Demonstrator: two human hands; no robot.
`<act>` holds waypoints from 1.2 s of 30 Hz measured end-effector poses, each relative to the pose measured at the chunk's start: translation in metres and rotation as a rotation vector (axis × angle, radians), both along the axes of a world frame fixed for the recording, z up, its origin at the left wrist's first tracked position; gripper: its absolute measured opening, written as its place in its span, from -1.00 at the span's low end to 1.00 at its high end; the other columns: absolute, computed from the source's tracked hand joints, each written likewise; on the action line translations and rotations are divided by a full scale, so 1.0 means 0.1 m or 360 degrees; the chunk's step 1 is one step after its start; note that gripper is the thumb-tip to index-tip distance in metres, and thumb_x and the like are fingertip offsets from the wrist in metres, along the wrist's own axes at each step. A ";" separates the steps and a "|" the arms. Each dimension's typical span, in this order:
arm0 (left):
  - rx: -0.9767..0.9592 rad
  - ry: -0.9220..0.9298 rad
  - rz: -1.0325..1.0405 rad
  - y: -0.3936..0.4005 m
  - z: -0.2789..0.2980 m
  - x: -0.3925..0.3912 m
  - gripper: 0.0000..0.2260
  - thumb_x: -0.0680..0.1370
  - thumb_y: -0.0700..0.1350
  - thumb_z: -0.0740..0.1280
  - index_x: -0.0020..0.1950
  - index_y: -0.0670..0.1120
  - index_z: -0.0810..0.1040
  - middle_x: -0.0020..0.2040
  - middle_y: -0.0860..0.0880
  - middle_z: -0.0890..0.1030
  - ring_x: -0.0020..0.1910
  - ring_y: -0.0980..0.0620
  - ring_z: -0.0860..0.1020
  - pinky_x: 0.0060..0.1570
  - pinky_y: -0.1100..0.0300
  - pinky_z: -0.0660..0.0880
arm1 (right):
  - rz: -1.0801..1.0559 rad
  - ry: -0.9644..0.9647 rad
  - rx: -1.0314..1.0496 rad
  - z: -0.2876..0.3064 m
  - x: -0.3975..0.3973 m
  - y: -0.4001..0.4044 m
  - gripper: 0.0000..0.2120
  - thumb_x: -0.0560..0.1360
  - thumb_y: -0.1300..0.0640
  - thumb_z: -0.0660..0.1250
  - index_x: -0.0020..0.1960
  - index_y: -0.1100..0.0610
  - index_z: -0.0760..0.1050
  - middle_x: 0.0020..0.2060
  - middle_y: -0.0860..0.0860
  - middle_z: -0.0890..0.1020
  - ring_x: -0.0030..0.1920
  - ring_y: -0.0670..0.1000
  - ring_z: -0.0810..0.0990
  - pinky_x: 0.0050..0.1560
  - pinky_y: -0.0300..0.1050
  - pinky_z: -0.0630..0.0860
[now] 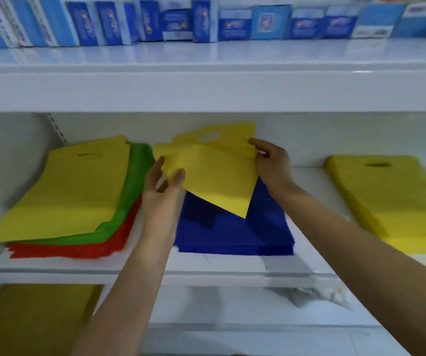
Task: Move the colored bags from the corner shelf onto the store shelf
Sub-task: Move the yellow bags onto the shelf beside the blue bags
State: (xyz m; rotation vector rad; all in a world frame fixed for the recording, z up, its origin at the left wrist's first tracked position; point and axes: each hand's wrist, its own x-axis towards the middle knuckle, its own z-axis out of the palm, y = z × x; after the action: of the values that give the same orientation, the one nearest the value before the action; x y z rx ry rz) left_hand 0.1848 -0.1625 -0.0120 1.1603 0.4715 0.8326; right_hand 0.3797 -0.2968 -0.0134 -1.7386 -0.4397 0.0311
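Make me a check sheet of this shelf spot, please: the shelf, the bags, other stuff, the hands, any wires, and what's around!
Surface: white store shelf, glossy, bags lying flat on it.
Job's things: flat yellow fabric bags held tilted over a pile of dark blue bags; a mixed pile at left with a yellow bag on top, green bags and red bags under it; a thick yellow stack at right.
Clutter: crumpled clear plastic on the shelf below.
Hands: left hand pinches the held bags' left edge; right hand grips their right edge.
Cables: nothing seen.
Surroundings: blue and white boxes on the shelf above; a brownish yellow sheet lower left.
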 end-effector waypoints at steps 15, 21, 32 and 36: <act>0.0637 0.0743 -0.0601 -2.89 -0.39 1.77 -0.81 0.55 -0.22 0.35 0.02 0.07 0.64 -0.06 0.09 0.64 -0.10 0.15 0.59 -0.17 0.34 0.46 | -0.0473 0.0140 -0.0726 -0.28 1.65 -4.11 -0.58 0.55 0.32 0.23 0.30 -0.04 0.53 0.13 0.03 0.57 -0.24 -0.02 0.53 -0.34 -0.30 0.41; 0.0838 0.0792 -0.0664 -3.48 -0.58 2.01 -0.84 0.54 -0.16 0.42 -0.10 0.13 0.64 -0.30 0.01 0.53 -0.38 0.11 0.44 -0.37 0.27 0.36 | -0.0231 0.0210 -0.1135 -0.54 2.04 -4.63 -0.49 0.54 0.24 0.31 0.46 -0.01 0.36 0.40 0.05 0.42 0.14 0.08 0.55 0.05 -0.12 0.48; 0.0913 0.0836 -0.1353 -4.06 -0.51 2.09 -0.87 0.57 -0.23 0.39 0.07 -0.04 0.62 -0.33 -0.06 0.43 -0.40 0.00 0.47 -0.37 0.26 0.37 | -0.0363 0.0214 -0.1380 -0.54 2.58 -4.91 -0.55 0.56 0.11 0.32 0.42 0.20 0.40 0.37 0.13 0.47 0.35 0.13 0.44 0.29 -0.09 0.38; 0.0876 0.0921 -0.1583 -4.13 -0.49 2.06 -0.90 0.58 -0.26 0.35 0.06 -0.10 0.58 -0.29 -0.11 0.45 -0.44 0.03 0.49 -0.41 0.23 0.40 | -0.0342 0.0223 -0.1412 -0.52 2.60 -4.82 -0.42 0.60 -0.15 0.20 0.43 0.27 0.34 0.41 0.17 0.41 0.39 0.17 0.39 0.31 -0.05 0.34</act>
State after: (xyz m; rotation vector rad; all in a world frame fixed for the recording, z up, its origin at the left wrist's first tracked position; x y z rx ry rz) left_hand 0.3911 -0.5758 -0.0612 1.9083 0.0647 -0.2876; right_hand 0.6393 -0.7787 -0.0658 -2.6262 -0.1229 0.2195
